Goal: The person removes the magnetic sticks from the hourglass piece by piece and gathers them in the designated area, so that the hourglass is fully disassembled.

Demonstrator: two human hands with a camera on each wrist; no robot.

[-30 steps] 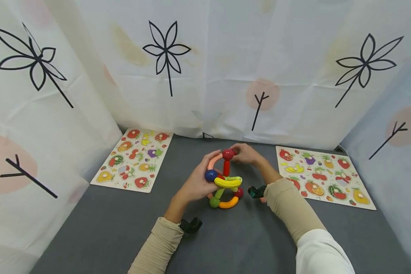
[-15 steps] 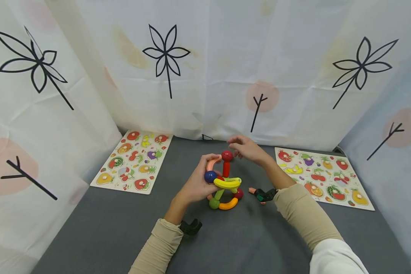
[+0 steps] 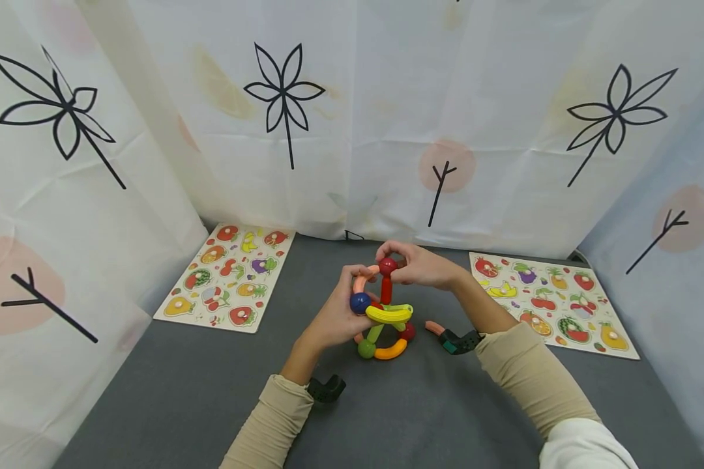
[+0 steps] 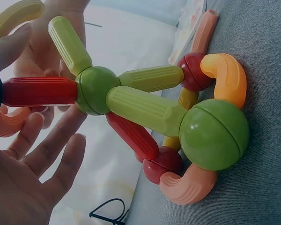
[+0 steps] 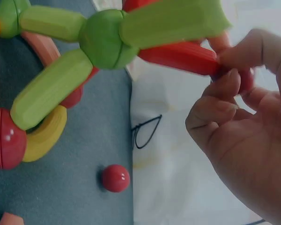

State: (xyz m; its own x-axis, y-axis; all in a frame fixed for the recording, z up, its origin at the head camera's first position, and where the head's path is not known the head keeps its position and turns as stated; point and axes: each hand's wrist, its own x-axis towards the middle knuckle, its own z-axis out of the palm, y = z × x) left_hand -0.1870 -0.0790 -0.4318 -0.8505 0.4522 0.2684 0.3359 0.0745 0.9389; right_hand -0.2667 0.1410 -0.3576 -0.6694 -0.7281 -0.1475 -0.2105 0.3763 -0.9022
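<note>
A toy of coloured magnetic rods and balls (image 3: 385,291) stands on the grey table, its base ring joined by an orange curved rod (image 4: 232,79) and green and red balls. My left hand (image 3: 340,316) holds its upper left side beside the blue ball (image 3: 360,303), some fingers spread out behind it in the left wrist view. At the top, my right hand (image 3: 425,266) pinches a red ball (image 3: 387,266) above the upright red rod (image 3: 386,291). A yellow curved rod (image 3: 389,315) juts across the front. The fingers partly hide the pinched ball in the right wrist view.
On the table behind the toy lies a loose red ball (image 5: 115,178). A peach rod (image 3: 433,327) lies near the right wrist camera. Fruit-picture boards rest at the left (image 3: 225,277) and right (image 3: 554,305). A white patterned curtain (image 3: 352,130) encloses the back and sides.
My right hand lifted away from the red top ball to the right, then came back and now pinches it. The left hand keeps its hold on the toy.
</note>
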